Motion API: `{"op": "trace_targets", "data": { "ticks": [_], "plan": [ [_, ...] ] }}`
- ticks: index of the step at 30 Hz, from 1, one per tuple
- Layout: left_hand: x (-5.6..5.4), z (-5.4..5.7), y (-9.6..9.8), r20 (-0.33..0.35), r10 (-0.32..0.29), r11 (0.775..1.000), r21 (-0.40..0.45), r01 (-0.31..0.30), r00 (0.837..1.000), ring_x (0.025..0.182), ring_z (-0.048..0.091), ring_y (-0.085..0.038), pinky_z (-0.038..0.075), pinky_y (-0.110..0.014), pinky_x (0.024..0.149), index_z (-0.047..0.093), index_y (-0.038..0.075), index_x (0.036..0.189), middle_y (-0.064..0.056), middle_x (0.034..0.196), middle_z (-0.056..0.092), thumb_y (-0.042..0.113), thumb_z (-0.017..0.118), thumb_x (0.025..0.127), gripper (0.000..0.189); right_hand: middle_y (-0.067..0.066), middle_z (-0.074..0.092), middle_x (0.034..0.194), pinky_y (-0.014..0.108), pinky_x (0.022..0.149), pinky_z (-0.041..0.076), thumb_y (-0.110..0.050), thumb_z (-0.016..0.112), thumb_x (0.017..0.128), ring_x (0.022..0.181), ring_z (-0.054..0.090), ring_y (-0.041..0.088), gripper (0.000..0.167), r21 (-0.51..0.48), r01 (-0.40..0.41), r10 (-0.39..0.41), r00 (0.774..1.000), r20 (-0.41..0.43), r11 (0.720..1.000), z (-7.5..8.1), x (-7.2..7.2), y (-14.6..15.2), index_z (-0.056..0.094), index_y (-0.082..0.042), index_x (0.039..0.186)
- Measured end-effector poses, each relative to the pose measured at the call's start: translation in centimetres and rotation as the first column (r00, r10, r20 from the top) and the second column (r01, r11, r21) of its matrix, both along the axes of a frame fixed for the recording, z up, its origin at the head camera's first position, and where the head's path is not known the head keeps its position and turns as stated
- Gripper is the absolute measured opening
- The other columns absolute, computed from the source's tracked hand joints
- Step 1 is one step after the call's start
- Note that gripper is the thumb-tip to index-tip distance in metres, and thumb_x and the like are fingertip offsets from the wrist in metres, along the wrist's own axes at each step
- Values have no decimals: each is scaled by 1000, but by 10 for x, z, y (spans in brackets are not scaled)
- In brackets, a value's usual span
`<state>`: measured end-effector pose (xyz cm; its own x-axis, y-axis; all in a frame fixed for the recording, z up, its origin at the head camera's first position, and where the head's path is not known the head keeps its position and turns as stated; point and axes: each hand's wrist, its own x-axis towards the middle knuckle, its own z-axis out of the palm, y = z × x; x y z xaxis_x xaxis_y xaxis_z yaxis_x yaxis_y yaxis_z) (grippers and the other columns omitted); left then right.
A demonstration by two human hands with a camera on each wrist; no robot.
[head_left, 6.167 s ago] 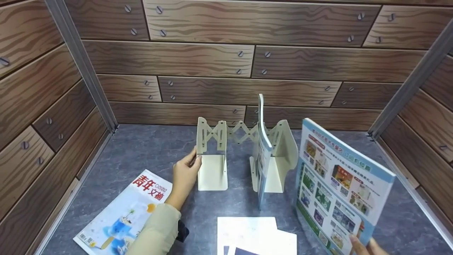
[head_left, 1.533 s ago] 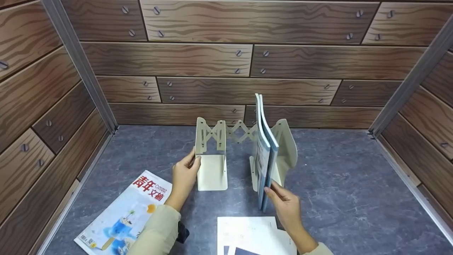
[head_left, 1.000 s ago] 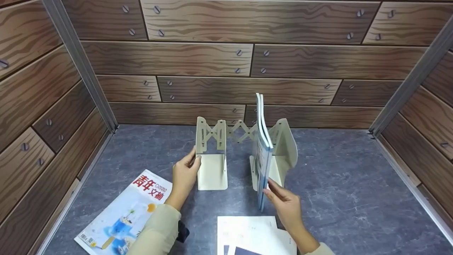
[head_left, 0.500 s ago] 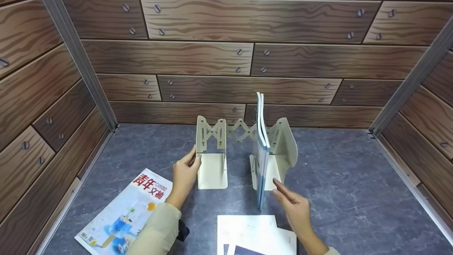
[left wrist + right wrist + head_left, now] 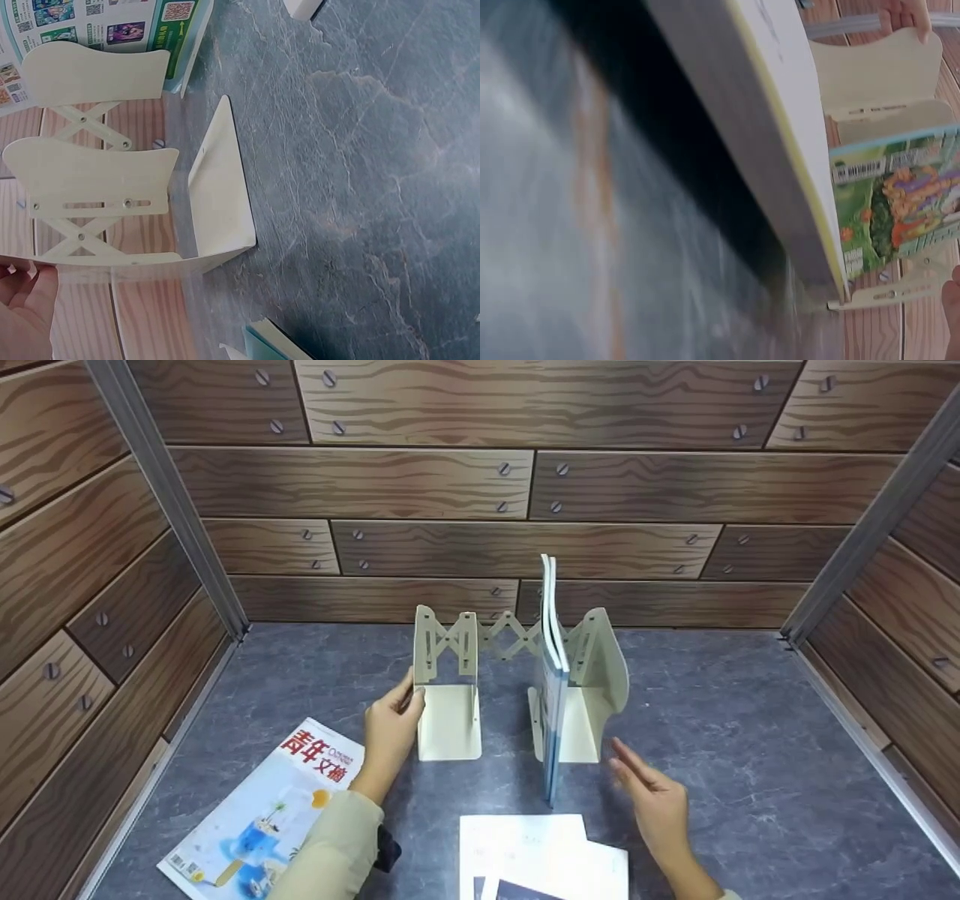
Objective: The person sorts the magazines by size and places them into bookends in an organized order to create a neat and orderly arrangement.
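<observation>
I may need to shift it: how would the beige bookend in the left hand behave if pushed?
The bookend is probably stiff, standing upright without sagging. Its crisscross links suggest it may stretch or fold sideways. The flat base plates should help it resist tipping.

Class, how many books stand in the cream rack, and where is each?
2: a left book and right book, side by side toward the right end of the rack. None seems hidden.
</observation>
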<state>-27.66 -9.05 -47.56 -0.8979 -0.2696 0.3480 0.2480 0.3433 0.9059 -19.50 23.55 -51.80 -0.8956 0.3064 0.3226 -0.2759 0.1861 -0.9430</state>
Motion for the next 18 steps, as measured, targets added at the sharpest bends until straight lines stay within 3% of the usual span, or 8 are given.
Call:
{"op": "trace_targets", "data": {
  "ticks": [4, 12, 18],
  "plan": [
    [1, 1, 0, 2, 4, 1000, 13, -4, 1000, 111, 69, -31, 60, -32, 90, 65, 0, 127, -19, 122, 68, 7, 64, 93, 35, -6, 69, 118, 15, 80, 59, 1, 69, 90, 94, 70, -6, 31, 1, 32, -32, 999, 24, 999, 0, -4, 8, 67, 6, 121],
    [0, 0, 1, 3, 14, 1000, 8, -14, 1000, 111, 69, -31, 61, -31, 89, 65, 1, 127, -19, 121, 68, 6, 64, 92, 35, 16, 62, 127, 14, 85, 57, 1, 67, 91, 99, 68, -7, 35, -32, 58, -56, 997, 59, 998, 6, -16, 14, 64, 4, 126],
    [2, 2, 0, 3, 10, 1000, 15, -10, 1000, 110, 69, -30, 61, -33, 90, 66, 1, 127, -18, 122, 68, 7, 65, 92, 35, 16, 58, 135, 14, 89, 56, -1, 68, 92, 105, 64, -11, 41, -62, 37, -34, 999, 42, 997, 14, -29, 13, 60, 3, 131]
  ]
}}
